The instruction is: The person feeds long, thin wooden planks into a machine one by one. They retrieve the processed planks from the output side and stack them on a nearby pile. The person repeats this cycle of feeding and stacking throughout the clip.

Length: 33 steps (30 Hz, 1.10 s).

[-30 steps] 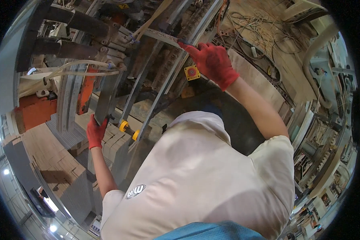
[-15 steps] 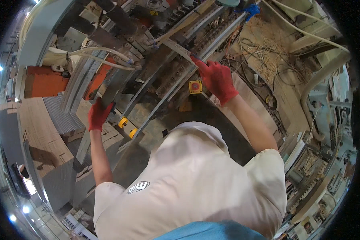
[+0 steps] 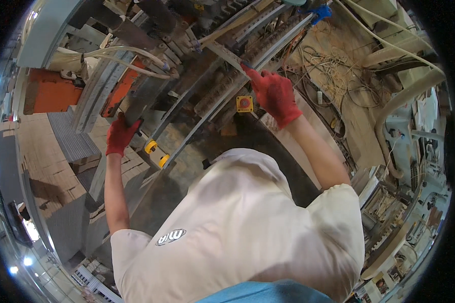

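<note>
My left hand (image 3: 120, 135), in a red glove with dark fingertips, is closed around the near left edge of a dark grey panel (image 3: 145, 101). The panel reaches into the machine, and its far part is hard to tell from the dark parts around it. My right hand (image 3: 277, 97), also gloved in red, is farther right over the machine's rails. Its index finger is stretched out, the tip at the end of a pale narrow strip (image 3: 228, 58); the other fingers are partly bent. Below the hands run two metal rails (image 3: 199, 124) with yellow end pieces (image 3: 150, 146).
A yellow box with a red button (image 3: 244, 104) sits between the rails and my right forearm. Stacked boards (image 3: 45, 156) stand at the left, beside an orange machine part (image 3: 53, 91). Tangled cords (image 3: 333, 70) lie at the right. A blue clamp-like part (image 3: 320, 14) caps a rail.
The view has shifted slightly. Both hands keep nearly the same places, the left on the panel and the right with its index finger at the strip's end.
</note>
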{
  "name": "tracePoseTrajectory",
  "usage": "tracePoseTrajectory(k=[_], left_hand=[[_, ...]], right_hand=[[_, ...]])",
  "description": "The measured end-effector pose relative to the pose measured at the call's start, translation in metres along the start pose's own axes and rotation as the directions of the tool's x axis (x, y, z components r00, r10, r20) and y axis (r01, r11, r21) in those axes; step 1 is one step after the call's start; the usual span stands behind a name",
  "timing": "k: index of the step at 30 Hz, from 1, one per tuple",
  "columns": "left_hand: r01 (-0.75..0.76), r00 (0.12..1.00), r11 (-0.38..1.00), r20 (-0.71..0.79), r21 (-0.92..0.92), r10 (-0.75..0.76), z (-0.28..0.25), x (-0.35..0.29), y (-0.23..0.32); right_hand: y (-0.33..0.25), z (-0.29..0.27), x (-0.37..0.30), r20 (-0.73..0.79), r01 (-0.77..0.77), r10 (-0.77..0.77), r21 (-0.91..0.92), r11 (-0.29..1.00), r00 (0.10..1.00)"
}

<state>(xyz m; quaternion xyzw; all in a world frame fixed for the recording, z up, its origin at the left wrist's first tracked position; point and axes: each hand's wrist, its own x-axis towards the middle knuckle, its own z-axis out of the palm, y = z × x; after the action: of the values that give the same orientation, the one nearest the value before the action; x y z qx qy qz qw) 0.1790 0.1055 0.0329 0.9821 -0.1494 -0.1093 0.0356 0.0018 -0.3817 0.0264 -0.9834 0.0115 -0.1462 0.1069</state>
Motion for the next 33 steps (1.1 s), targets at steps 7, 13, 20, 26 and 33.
tracePoseTrajectory(k=[7,13,20,26,33], left_hand=[[0.002,0.999,0.999,0.034,-0.048,0.0,0.002,0.004,-0.004],[-0.054,0.998,0.994,-0.016,-0.092,0.053,0.008,-0.001,-0.015],[0.026,0.999,0.998,0.035,-0.058,-0.024,-0.015,-0.008,0.01],[0.017,0.997,1.0,-0.079,-0.007,-0.017,0.005,-0.006,-0.007],[-0.017,0.986,0.998,-0.168,-0.061,0.006,0.023,-0.005,-0.023]], right_hand=[[-0.003,-0.015,0.006,0.044,-0.005,0.005,-0.001,1.0,0.999],[-0.002,-0.004,0.0,0.061,-0.042,0.041,0.03,0.999,0.997],[-0.001,0.001,0.0,0.009,-0.051,0.051,0.007,0.999,0.999],[-0.001,0.003,0.002,-0.02,-0.023,0.023,-0.024,0.999,1.0],[-0.005,-0.002,0.004,-0.011,0.006,-0.006,0.006,1.0,1.0]])
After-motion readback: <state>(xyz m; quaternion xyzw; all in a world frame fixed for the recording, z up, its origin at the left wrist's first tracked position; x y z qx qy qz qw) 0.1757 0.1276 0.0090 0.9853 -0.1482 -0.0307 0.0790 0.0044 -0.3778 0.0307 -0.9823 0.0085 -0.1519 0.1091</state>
